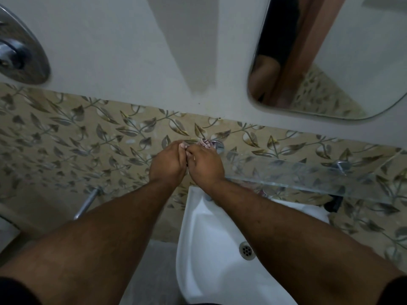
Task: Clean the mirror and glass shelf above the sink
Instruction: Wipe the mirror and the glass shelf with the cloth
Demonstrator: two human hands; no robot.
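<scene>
at the left end of the glass shelf point(308, 175), above the sink point(211, 238): 1 small cloth point(206, 143), soft, light; left hand point(168, 165) and right hand point(204, 165) pinch it together; shelf rigid, fragile, slippery.

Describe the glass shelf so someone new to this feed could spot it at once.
Find the white sink at the bottom, then look just above it along the leaf-patterned tiles. The glass shelf is the clear strip running right from both hands, held by round metal mounts. Unlike the mirror higher up, you see the tiles through it.
</scene>
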